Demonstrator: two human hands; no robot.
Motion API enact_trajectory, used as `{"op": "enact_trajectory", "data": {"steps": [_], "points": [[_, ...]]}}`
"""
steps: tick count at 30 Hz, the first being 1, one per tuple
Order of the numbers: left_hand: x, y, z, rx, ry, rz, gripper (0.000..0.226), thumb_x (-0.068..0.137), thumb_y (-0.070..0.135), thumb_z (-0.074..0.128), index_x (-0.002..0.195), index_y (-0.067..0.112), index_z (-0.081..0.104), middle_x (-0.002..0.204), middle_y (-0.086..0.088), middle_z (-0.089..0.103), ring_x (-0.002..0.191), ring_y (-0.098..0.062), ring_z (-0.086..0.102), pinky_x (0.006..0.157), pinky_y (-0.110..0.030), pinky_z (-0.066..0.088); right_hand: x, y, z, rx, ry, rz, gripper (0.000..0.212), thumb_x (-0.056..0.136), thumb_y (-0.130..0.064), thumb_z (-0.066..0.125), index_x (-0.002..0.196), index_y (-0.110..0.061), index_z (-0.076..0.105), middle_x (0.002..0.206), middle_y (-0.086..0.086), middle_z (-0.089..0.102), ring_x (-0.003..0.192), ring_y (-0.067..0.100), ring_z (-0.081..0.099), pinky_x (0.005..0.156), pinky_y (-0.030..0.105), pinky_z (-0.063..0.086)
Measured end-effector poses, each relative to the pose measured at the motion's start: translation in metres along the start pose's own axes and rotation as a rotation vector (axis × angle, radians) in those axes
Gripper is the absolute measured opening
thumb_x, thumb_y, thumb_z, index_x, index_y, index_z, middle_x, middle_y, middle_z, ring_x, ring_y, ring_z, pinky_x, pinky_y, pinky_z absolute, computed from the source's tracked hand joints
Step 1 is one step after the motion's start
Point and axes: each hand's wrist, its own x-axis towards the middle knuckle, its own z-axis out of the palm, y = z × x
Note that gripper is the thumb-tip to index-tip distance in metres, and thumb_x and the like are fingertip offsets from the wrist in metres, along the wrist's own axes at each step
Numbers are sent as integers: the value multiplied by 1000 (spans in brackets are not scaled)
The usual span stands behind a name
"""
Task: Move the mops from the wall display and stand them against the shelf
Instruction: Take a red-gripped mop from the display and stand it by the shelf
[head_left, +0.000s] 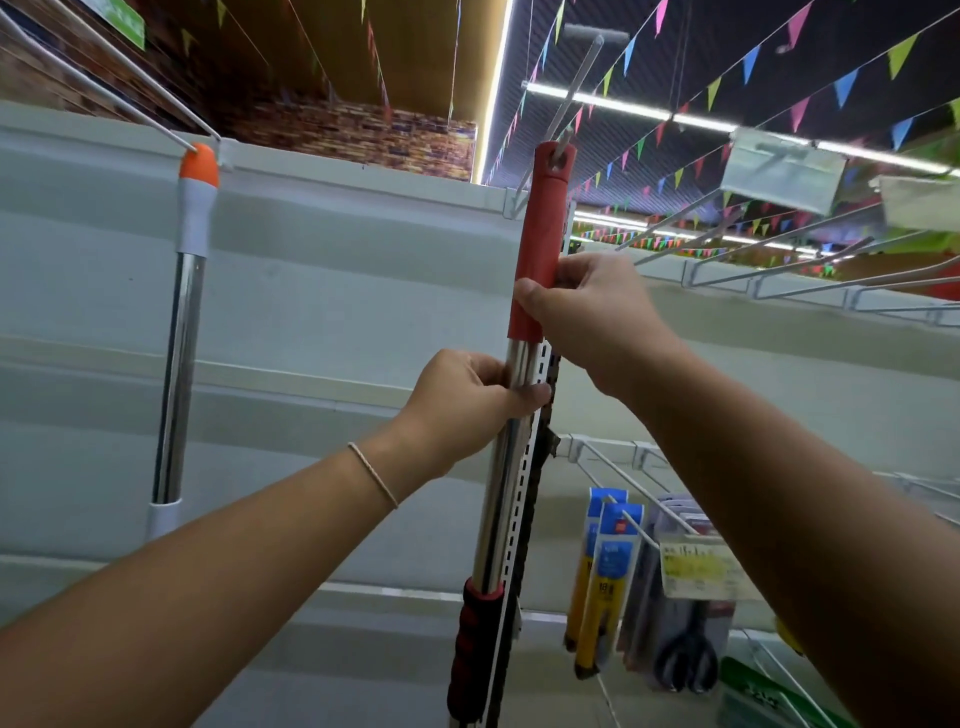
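A mop with a red top grip (543, 228) and a chrome pole hangs by its end hole from a wire hook (574, 98) at the top of the white wall display. My right hand (587, 312) grips the lower end of the red grip. Just below, my left hand (467, 400) pinches the chrome pole. A dark red foam sleeve (475, 654) wraps the pole lower down. A second mop with an orange and white cap (197, 192) hangs from another hook at the left. Both mop heads are out of view.
A perforated shelf upright (535, 467) runs right behind the held pole. Long wire hooks (779, 280) stick out at the right. Packaged tools and scissors (680, 623) hang lower right with a yellow price tag (701, 569). Bunting and strip lights run overhead.
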Motion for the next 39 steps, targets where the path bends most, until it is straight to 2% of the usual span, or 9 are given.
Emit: {"op": "enact_trajectory", "data": {"steps": [3, 7, 10, 13, 18, 21, 25, 32, 39], "points": [[7, -9, 1, -3, 1, -17, 10, 76, 23, 79, 68, 24, 74, 71, 0, 74, 73, -26, 73, 74, -41, 60, 9, 9, 4, -34, -30, 12, 18, 90, -21, 66, 75, -25, 59, 79, 0, 72, 66, 9, 71, 61, 22, 58], [20, -19, 2, 12, 10, -39, 8, 77, 25, 78, 76, 20, 72, 72, -1, 74, 76, -26, 72, 75, -41, 60, 26, 17, 7, -96, -51, 65, 12, 88, -21, 67, 78, -17, 64, 78, 4, 73, 67, 14, 73, 62, 28, 61], [32, -25, 2, 34, 21, -63, 11, 78, 26, 78, 78, 17, 72, 78, -8, 75, 81, -33, 72, 79, -48, 59, 39, 25, 11, -133, -66, 90, 10, 88, -21, 67, 81, -15, 63, 78, 4, 72, 62, 11, 71, 60, 26, 61], [45, -31, 0, 68, 17, -83, 15, 76, 26, 79, 79, 13, 72, 85, -18, 73, 86, -40, 70, 79, -53, 58, 52, 34, 16, -122, -75, 118, 11, 88, -21, 67, 80, -17, 61, 84, 5, 72, 75, 17, 73, 74, 35, 63], [69, -43, -1, 104, 18, -110, 19, 75, 26, 80, 82, 10, 72, 86, -16, 74, 85, -36, 71, 77, -50, 59, 76, 48, 24, -118, -99, 159, 8, 89, -21, 66, 85, -17, 60, 94, 9, 72, 89, 25, 73, 84, 44, 61], [82, -49, -1, 125, 3, -128, 19, 77, 26, 78, 84, 10, 72, 85, -14, 75, 83, -33, 72, 74, -45, 61, 89, 58, 29, -115, -93, 184, 9, 89, -23, 66, 90, -16, 60, 94, 7, 72, 86, 22, 73, 82, 40, 61], [97, -54, -2, 155, 9, -152, 23, 77, 26, 77, 86, 5, 72, 89, -19, 74, 85, -35, 72, 76, -46, 60, 102, 67, 35, -150, -66, 180, 13, 88, -24, 67, 96, -14, 66, 85, 2, 71, 73, 14, 71, 63, 26, 60], [117, -64, -2, 179, 54, -184, 22, 79, 28, 76, 86, 8, 72, 84, -11, 75, 81, -27, 73, 66, -33, 61, 126, 82, 47, -147, -78, 213, 18, 90, -26, 67, 101, -13, 60, 93, 5, 69, 79, 18, 71, 76, 32, 61], [128, -73, 1, 170, 77, -211, 23, 79, 27, 76, 87, 5, 71, 89, -16, 74, 88, -33, 71, 80, -49, 59, 139, 94, 53, -139, -88, 220, 18, 91, -23, 64, 104, -11, 60, 93, 6, 69, 83, 21, 71, 79, 38, 62]]}}
